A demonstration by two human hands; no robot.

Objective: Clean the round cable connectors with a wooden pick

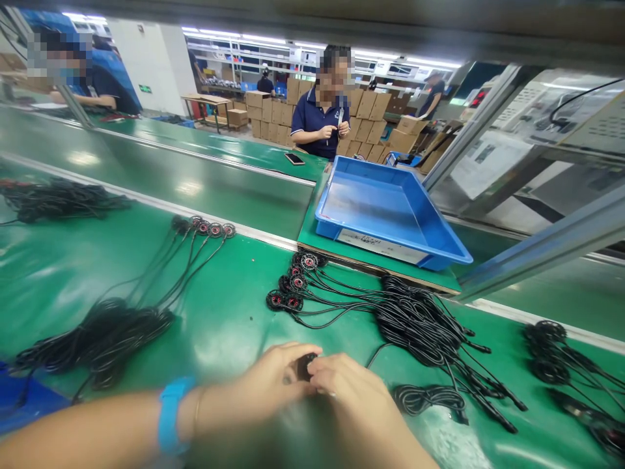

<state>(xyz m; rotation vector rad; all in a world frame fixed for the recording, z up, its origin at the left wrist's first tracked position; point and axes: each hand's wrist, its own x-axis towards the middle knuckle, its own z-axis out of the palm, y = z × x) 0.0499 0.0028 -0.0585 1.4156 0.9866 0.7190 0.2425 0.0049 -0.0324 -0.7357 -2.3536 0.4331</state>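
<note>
My left hand (278, 374), with a blue band on its wrist, is closed round a small black round part (306, 367). The fingertips of my right hand (342, 384) press on the same part from the right. Fingers hide most of it, and its exact kind does not show. A coiled black cable (427, 398) lies beside my right hand. Beyond my hands, several black round parts with red centres (297, 283) sit at the ends of cables that run into a large black cable bundle (415, 319).
A blue tray (375, 195) stands on a raised green board at the back. More cable bundles lie on the left (107, 332) and on the right (551, 358). A phone (294, 158) rests on the far bench, near a person (312, 124) holding something small.
</note>
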